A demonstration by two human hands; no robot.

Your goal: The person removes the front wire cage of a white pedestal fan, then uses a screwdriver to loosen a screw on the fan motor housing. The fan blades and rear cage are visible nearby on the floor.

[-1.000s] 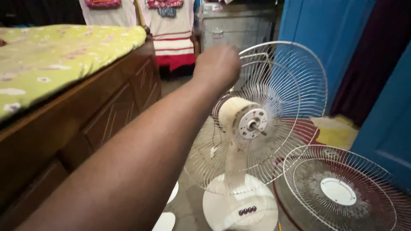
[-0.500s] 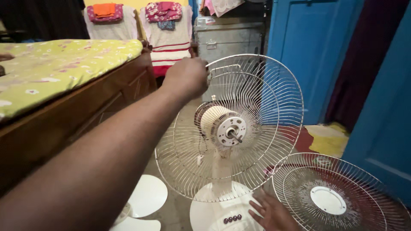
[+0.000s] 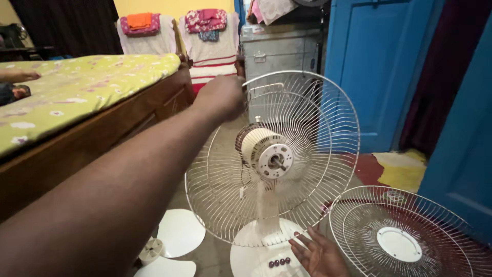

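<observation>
Left hand (image 3: 221, 97): grip closed on the top rim of the rear fan guard (image 3: 225, 200), fingers curled over the wire beside its carrying loop; forearm runs in from the lower left. Right hand (image 3: 319, 252): grip apart, fingers spread flat on the fan base (image 3: 251, 256), at the lower edge of the guard, clamped on nothing. Rear fan guard: round, white wire, standing upright and tilted slightly back, mounted around the motor housing (image 3: 256, 143). Motor housing: cream, cylindrical, with a bare shaft (image 3: 279, 164) pointing forward at centre and no blade fitted. Fan base: white, round, on the floor, with a row of dark buttons (image 3: 277, 262) near its front. Front guard (image 3: 405, 236): detached, white wire with a solid centre disc, lying flat on the floor just right of the base. Fan blade (image 3: 171, 241): white, detached, on the floor to the left of the base. Bed (image 3: 77, 97): wooden frame, yellow-green flowered sheet, at left. Metal trunk (image 3: 279, 48): grey, behind the fan. Doors (image 3: 379, 66): blue, at right.
</observation>
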